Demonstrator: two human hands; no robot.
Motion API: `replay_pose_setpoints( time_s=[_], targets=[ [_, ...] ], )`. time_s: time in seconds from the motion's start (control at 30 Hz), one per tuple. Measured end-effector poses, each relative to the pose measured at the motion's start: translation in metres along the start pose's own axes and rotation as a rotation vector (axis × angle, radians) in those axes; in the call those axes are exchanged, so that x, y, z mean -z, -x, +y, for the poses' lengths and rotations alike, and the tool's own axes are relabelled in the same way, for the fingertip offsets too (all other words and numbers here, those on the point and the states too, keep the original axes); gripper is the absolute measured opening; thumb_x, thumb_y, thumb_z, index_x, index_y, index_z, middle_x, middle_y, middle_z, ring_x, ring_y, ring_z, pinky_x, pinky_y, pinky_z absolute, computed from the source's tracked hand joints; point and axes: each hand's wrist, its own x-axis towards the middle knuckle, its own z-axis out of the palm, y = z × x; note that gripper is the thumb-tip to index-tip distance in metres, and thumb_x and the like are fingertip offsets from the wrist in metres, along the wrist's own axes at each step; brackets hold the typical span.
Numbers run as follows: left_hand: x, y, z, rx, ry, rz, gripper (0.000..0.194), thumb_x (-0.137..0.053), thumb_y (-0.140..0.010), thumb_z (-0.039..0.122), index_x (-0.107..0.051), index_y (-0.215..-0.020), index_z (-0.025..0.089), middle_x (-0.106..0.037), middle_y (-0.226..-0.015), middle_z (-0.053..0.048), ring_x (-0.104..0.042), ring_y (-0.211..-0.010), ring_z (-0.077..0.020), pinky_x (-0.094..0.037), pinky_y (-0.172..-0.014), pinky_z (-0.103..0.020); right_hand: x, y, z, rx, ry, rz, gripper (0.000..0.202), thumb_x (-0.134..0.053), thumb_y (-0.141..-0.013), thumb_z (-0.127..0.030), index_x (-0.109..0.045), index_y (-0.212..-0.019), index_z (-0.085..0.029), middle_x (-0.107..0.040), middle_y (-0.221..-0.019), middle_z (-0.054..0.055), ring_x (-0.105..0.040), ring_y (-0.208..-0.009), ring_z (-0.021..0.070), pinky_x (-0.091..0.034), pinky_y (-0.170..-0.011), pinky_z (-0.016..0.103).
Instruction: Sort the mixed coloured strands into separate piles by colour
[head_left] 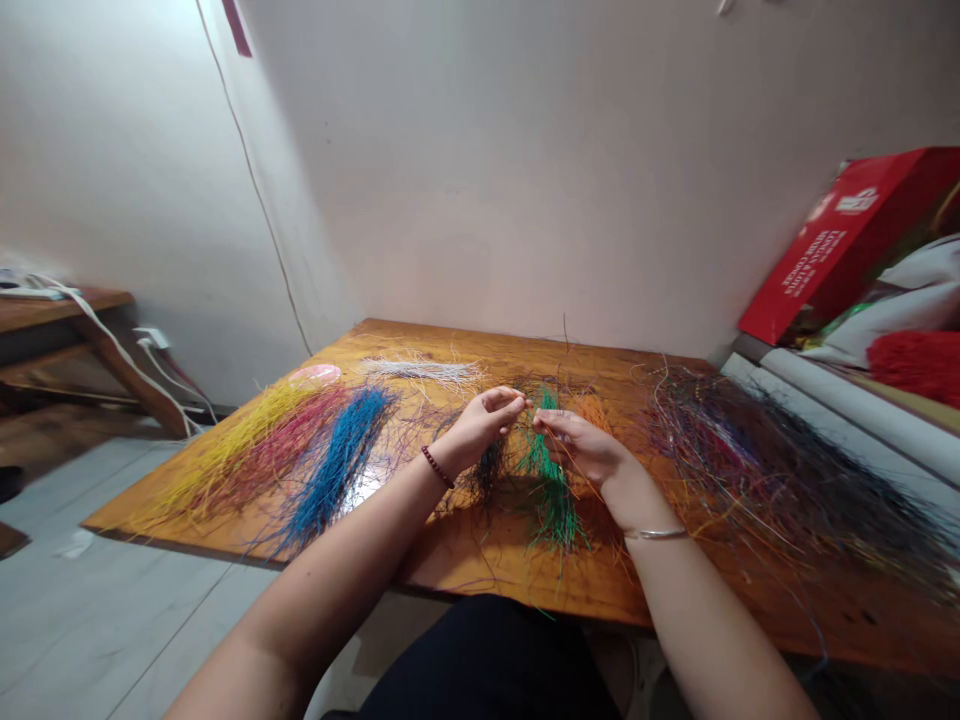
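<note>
My left hand (487, 428), with a dark bead bracelet at its wrist, is raised over the table with thumb and forefinger pinched. What sits between these fingertips is too small to make out. Close by on the right, my right hand (585, 445) pinches a thin orange wire (568, 447) that trails down beside the palm. The fingertips of both hands nearly meet. Below them lies a bundle of green wires (555, 495), with black wires (491, 470) to its left and orange wires (594, 412) behind my right hand.
On the wooden table (450, 570), blue (341, 460), dark pink (300, 435) and yellow wires (236, 440) lie left. White wires (424, 370) lie at the back. A large tangled heap of mixed wires (795, 470) covers the right, near a red box (840, 245).
</note>
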Motion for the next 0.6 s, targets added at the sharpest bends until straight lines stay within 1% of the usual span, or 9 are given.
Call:
replay_pose_setpoints(
  time_s=[0.23,0.43,0.53,0.6],
  targets=[
    [0.0008,-0.0006,-0.0009,0.019,0.057,-0.004,0.042,-0.08,-0.071,0.047,-0.062,-0.092,0.015,-0.066,-0.108,-0.007,-0.053,-0.072,-0.0065,-0.035,-0.057,-0.017,0.0007,-0.0025,0.0021,0.007,0.037,0.011,0.032,-0.085,-0.064,-0.039,-0.069,-0.082,-0.018,-0.061,-0.077,-0.003,-0.039,-0.05,0.0032,-0.026,-0.042,0.019],
    [0.0012,-0.0013,-0.0014,0.03,0.034,0.018,0.046,-0.079,-0.071,0.049,-0.066,-0.098,0.015,-0.068,-0.106,-0.01,-0.054,-0.07,-0.0072,-0.034,-0.057,-0.019,-0.0031,-0.0031,0.0019,0.033,0.064,-0.007,0.033,-0.084,-0.064,-0.041,-0.068,-0.079,-0.017,-0.057,-0.067,-0.003,-0.032,-0.045,0.0033,-0.02,-0.041,0.023],
    [0.0014,-0.0013,-0.0017,0.025,0.029,0.025,0.046,-0.08,-0.07,0.047,-0.068,-0.101,0.015,-0.068,-0.106,-0.01,-0.054,-0.07,-0.0077,-0.034,-0.058,-0.019,-0.0016,-0.0042,0.0022,0.064,0.087,-0.025,0.033,-0.084,-0.064,-0.041,-0.068,-0.08,-0.017,-0.058,-0.066,-0.003,-0.034,-0.047,0.0041,-0.02,-0.043,0.023],
    [0.0018,-0.0012,-0.0017,0.028,0.036,0.019,0.046,-0.081,-0.07,0.045,-0.069,-0.103,0.015,-0.068,-0.108,-0.011,-0.055,-0.071,-0.0078,-0.034,-0.058,-0.019,0.0003,-0.005,0.0025,0.057,0.122,-0.063,0.033,-0.082,-0.067,-0.044,-0.067,-0.081,-0.018,-0.056,-0.064,-0.003,-0.034,-0.047,0.0046,-0.019,-0.043,0.023]
  ],
)
